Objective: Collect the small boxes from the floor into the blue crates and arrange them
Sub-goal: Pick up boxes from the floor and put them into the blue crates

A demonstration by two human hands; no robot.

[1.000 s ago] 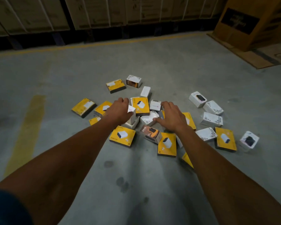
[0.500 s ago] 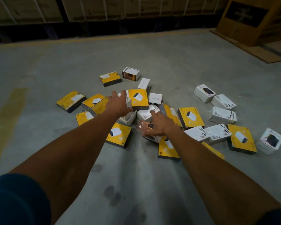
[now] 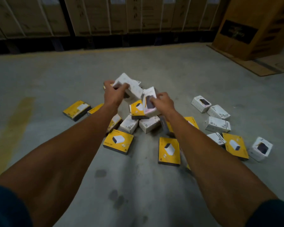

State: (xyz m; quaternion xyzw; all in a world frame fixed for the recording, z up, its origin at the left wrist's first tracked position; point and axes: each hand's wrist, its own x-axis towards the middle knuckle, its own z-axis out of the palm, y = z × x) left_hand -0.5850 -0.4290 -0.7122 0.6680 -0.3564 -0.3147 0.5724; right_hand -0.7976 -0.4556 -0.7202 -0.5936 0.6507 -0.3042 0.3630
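Note:
Several small yellow and white boxes lie scattered on the grey concrete floor (image 3: pixel 146 185). My left hand (image 3: pixel 114 94) is raised above the pile and grips a white box (image 3: pixel 131 86), tilted, with more white cardboard behind it. My right hand (image 3: pixel 162 104) holds another white box (image 3: pixel 149 99) with a dark product picture on its face. Under the hands sit a yellow box (image 3: pixel 138 108) and two white boxes (image 3: pixel 148 124). Flat yellow boxes (image 3: pixel 118 141) lie nearer to me. No blue crate is in view.
A row of large strapped cardboard cartons (image 3: pixel 97 15) lines the back wall. A tall brown carton (image 3: pixel 252 27) stands on flat cardboard at the back right. A yellow floor stripe (image 3: pixel 13 128) runs along the left. More white boxes (image 3: pixel 217 124) lie to the right.
Both hands were down on the pile; now each has lifted a white box off the floor. The camera has moved closer and tilted slightly.

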